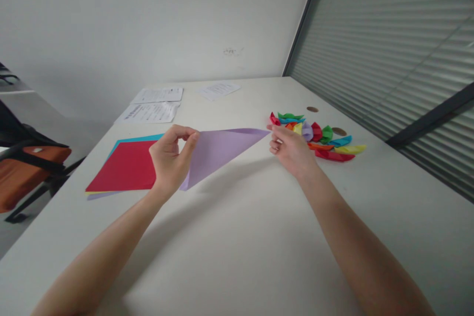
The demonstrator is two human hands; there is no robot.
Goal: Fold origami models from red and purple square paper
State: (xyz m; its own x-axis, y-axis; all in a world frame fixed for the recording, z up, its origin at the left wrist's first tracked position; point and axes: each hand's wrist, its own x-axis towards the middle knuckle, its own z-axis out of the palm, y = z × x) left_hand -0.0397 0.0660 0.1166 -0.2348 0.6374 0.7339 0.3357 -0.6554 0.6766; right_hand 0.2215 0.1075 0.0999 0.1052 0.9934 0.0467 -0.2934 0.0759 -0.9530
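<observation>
White plain wall (166, 19) closes the far side of the room, and at the right side grey window blinds (388, 34) run along the white smooth bench (237, 237). Beyond the bench's left edge stands a chair with an orange seat (33, 170) and black frame. Far on the bench lie white printed paper sheets (151, 112), most of them toward the left. Nearer, also at left, rests a flat stack of coloured paper with a red sheet on top (122, 165); blue, yellow and lilac edges look out from under it. The left hand (172, 158) covers the right part of this stack from view. At the right lies a group of small folded pieces of many-coloured paper (316, 132), partly hidden behind the right hand (292, 148).

Between the two hands, a thin light-purple paper sheet (218, 153) is stretched. The left hand pinches its upper left part between thumb and forefinger, while the right hand grips its pointed right corner with the fingertips. Its lower left corner hangs beneath the left hand, just beside the stack; whether this corner touches the bench, I cannot tell.
</observation>
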